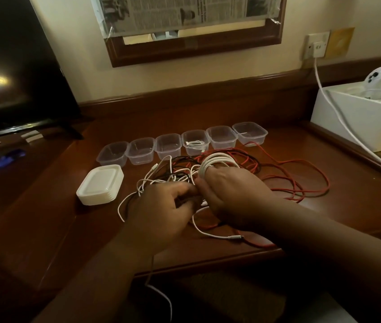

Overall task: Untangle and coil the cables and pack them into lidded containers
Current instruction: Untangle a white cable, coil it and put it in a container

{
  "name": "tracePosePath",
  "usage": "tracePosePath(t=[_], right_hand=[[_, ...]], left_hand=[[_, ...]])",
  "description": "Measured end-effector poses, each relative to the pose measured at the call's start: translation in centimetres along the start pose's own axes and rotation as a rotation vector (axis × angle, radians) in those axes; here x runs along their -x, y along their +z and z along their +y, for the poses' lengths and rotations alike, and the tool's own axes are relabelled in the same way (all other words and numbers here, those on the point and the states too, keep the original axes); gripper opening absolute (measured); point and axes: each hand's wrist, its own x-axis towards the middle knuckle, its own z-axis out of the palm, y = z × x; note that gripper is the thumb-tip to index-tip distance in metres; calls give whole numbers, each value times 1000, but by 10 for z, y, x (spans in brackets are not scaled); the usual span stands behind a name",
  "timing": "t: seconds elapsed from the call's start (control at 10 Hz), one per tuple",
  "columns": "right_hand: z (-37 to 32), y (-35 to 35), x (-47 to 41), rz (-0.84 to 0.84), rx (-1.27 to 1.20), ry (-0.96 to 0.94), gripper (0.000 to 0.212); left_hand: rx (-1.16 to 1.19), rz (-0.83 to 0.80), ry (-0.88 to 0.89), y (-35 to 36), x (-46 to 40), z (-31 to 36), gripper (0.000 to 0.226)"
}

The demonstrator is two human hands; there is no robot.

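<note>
I have both hands over the tangle near the middle of the desk (56,206). My right hand (233,199) carries a white coil (215,163) wound around its fingers, the loops standing up at the hand's twelve o'clock and running roughly from nine to three. My left hand (161,208) sits just beside it at nine o'clock, fingers curled in toward the gap between the hands; it seems to pinch a white strand there, though the exact hold is hidden by the knuckles. The loose tail of white cable (217,235) trails out at six o'clock from the right hand and ends in a small plug near the desk's front edge, so I judge the remaining length has to be drawn up from below and fed onto the coil by the left hand, which is the nearer one. The rest of the tangle, white and black strands (161,173), lies at eleven o'clock from the left hand, and the red cable (301,183) sprawls at three o'clock from the right. Beyond, at twelve, a row of six clear containers (168,146) stands open; the fourth from the left (195,142) already holds a coiled white cable. The stack of lids (101,185) rests at nine o'clock, well apart from the hands.
</note>
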Motion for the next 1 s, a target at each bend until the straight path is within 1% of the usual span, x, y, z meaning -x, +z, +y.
tracePosePath(t=[0.1, 0.2, 0.3, 0.4, 0.5, 0.6, 0.7, 0.8, 0.9, 1.0], right_hand=[[-6, -3, -2, -98, -93, 138, 54], [-7, -14, -7, -365, -545, 324, 72], [-2, -21, -5, -637, -1272, 399, 67], [-3, -18, -5, -704, -1717, 294, 57], [-11, -10, -2, -700, -2021, 213, 48], [-20, -7, 3, -692, -2118, 135, 37], [-25, -9, 5, -656, -2153, 102, 26], [-29, -11, 6, -538, -2170, 141, 18], [-32, -13, 6, -328, -2195, 204, 20], [-31, -16, 5, -189, -2226, 233, 23]], left_hand=[[30, 96, -5, -2, -4, -3, 19], [155, 120, -44, -2, -8, -3, 30], [535, 29, -80, 3, -5, 4, 7], [768, 0, -104, 13, -1, 16, 41], [1029, 58, -202, 18, -1, 28, 44], [1129, 60, -313, 19, -3, 35, 47], [1271, 80, -411, 18, -4, 36, 51], [1181, 79, -383, 21, -5, 21, 62], [1115, 53, -337, 26, -3, 22, 70], [1152, 4, -395, 29, -2, 25, 56]])
